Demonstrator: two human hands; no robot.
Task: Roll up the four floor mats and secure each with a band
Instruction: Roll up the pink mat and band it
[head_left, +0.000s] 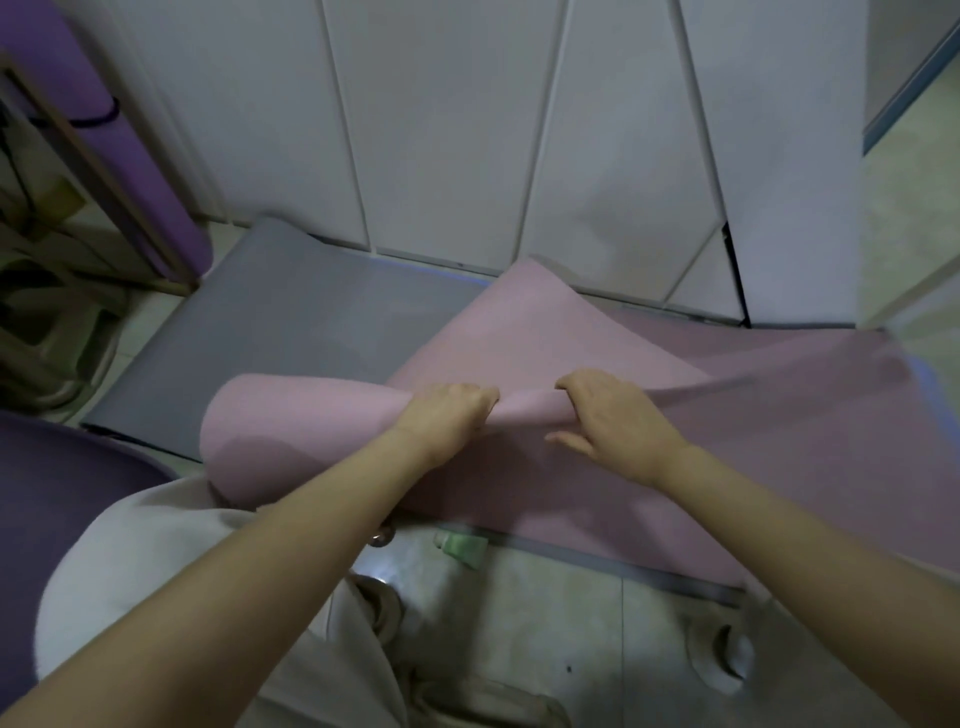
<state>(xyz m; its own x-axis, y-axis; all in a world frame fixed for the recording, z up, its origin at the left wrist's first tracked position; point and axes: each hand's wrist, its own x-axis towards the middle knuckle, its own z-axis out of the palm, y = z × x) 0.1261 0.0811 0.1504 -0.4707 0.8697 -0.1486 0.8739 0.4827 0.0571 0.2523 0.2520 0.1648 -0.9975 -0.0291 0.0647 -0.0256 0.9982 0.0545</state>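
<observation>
A pink floor mat lies across a grey mat, its left end lifted and curled over. My left hand grips the curled fold of the pink mat from above. My right hand holds the same fold just to the right, fingers curled over its edge and thumb spread below. A purple mat stands rolled at the upper left with a dark band round it. Another purple mat shows at the lower left. A green band lies on the floor by the pink mat's near edge.
White cabinet doors close off the far side right behind the mats. A wooden frame and stool stand at the left. Pale tiled floor lies in front, with my knee and a slipper on it.
</observation>
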